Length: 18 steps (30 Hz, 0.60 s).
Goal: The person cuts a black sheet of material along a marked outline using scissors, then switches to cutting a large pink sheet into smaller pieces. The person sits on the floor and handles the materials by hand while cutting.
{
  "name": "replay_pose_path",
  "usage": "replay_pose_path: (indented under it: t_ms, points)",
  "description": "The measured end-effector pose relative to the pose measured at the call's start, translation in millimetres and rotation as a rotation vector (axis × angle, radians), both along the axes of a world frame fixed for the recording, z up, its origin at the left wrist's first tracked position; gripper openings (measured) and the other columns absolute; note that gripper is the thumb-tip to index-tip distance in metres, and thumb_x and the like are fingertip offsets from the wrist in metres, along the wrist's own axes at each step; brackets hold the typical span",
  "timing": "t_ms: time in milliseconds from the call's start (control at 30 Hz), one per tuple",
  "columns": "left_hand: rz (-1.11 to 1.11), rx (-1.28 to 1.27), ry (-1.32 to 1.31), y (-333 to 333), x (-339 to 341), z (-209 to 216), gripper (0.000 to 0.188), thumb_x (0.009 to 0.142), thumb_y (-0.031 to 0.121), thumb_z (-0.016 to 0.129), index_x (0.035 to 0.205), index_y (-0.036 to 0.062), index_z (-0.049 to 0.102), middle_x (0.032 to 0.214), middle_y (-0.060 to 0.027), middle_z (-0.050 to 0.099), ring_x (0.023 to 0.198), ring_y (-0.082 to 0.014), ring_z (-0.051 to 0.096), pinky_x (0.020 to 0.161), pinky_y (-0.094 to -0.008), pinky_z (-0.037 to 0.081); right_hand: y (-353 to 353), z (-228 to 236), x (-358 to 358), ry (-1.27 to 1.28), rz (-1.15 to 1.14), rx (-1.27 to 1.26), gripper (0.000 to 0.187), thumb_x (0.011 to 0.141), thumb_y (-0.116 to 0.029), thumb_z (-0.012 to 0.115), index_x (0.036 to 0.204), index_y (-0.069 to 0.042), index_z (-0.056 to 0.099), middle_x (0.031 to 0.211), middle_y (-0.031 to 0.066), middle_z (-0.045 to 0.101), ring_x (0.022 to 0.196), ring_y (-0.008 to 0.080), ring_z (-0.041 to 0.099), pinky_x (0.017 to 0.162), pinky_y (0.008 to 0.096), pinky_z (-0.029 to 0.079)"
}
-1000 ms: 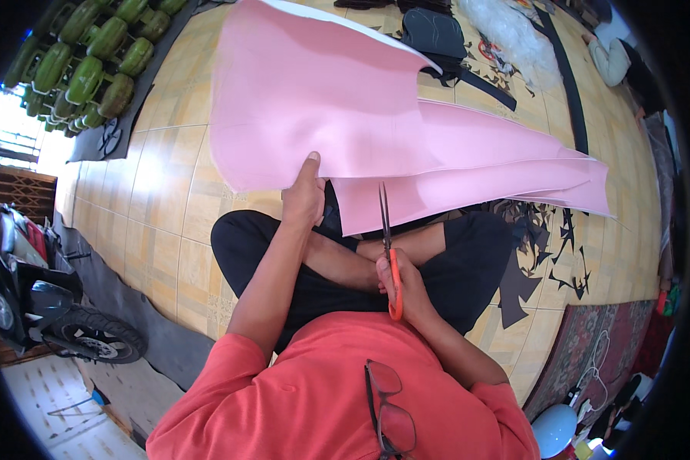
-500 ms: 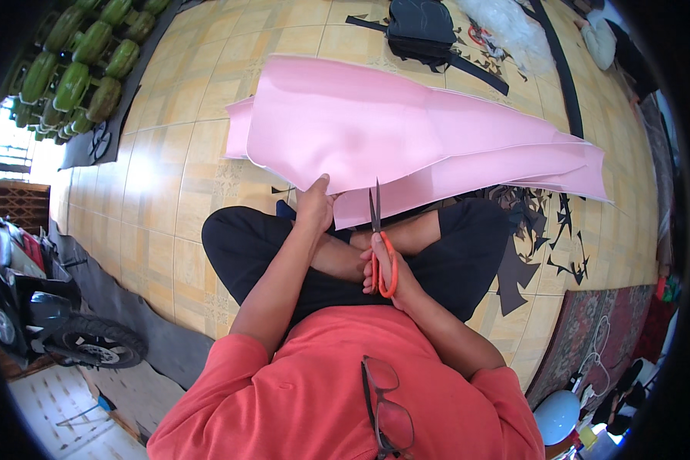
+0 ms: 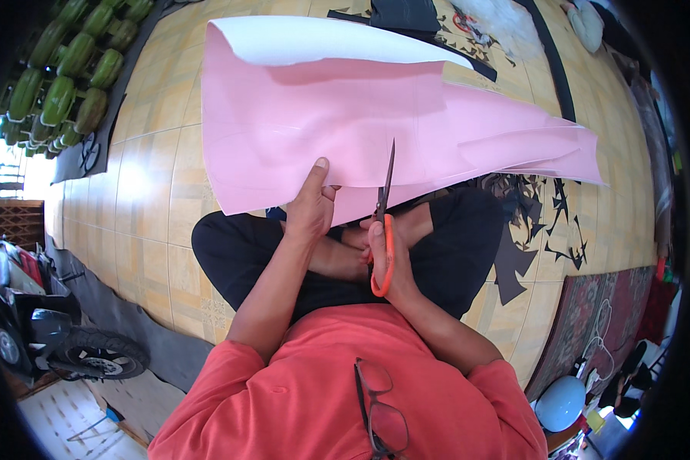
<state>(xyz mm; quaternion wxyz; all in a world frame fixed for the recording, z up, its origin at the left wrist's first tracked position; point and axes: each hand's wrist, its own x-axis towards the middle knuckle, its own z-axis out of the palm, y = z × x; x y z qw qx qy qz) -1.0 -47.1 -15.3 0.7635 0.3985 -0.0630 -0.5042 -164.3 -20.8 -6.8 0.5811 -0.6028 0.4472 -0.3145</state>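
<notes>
A large pink sheet (image 3: 284, 126) with a white underside spreads in front of my crossed legs. Its far edge curls over, so the white face shows along the top. My left hand (image 3: 313, 201) pinches the near edge of this sheet, thumb on top and fingers below. In my right hand (image 3: 389, 264) is a pair of scissors with orange handles (image 3: 390, 245). Their dark blades point away from me and look nearly closed. The tip lies over the sheet in the picture; whether it touches I cannot tell.
Dark offcuts (image 3: 517, 230) lie on the tiled floor beside my right knee. Beyond the sheet are a black bag (image 3: 403, 15) and clear plastic (image 3: 506, 31). Green gas cylinders (image 3: 57, 100) stand far left, a motorcycle (image 3: 92, 353) near left. A patterned rug (image 3: 556, 337) lies right.
The pink sheet's left part has shifted left and opened out, its far edge now curled to show white. The scissors have tilted, their tip moving forward and right.
</notes>
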Motion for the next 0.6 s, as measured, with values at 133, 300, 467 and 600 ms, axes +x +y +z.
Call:
replay_pose_path:
  t_ms: [133,300,467,600]
  points:
    - [-0.049,-0.025,0.04,1.1,0.6,-9.9,0.037,0.093,0.009,0.06,0.127,0.0049,0.046,0.119,-0.0109,0.057,0.108,-0.0232,0.06,0.093,-0.0384,0.052,3.5,22.9,-8.1,0.036,-0.005,0.198,0.05,0.101,-0.045,0.039,0.094,0.001,0.056,0.063,0.0012,0.046,0.048,0.0077,0.047,0.044,0.0222,0.043]
    - [-0.083,-0.044,0.083,-1.1,-18.1,-7.5,0.036,0.094,0.006,0.056,0.127,0.0018,0.045,0.122,-0.0136,0.057,0.11,-0.0252,0.061,0.095,-0.0404,0.052,13.1,33.6,-23.1,-0.073,-0.058,0.361,0.046,0.101,-0.043,0.042,0.086,-0.001,0.056,0.059,0.0003,0.046,0.042,0.0065,0.045,0.038,0.0205,0.04]
    - [-0.228,-0.008,0.242,-3.0,-43.8,-5.5,0.034,0.094,0.003,0.054,0.127,0.0012,0.045,0.121,-0.0141,0.057,0.113,-0.0259,0.06,0.094,-0.0395,0.055,15.1,20.4,-39.4,-0.177,-0.203,0.3,0.039,0.101,-0.04,0.046,0.09,-0.004,0.056,0.061,-0.0007,0.047,0.045,0.0062,0.047,0.04,0.0212,0.041]
    - [-0.33,-0.009,0.205,-5.6,-69.2,-6.0,0.034,0.095,0.005,0.054,0.128,0.0009,0.044,0.122,-0.0137,0.057,0.114,-0.0255,0.059,0.096,-0.0398,0.053,16.7,20.1,-47.8,-0.228,-0.299,0.332,0.049,0.102,-0.044,0.036,0.088,0.0,0.052,0.064,0.0025,0.046,0.044,0.0086,0.045,0.04,0.0219,0.04]
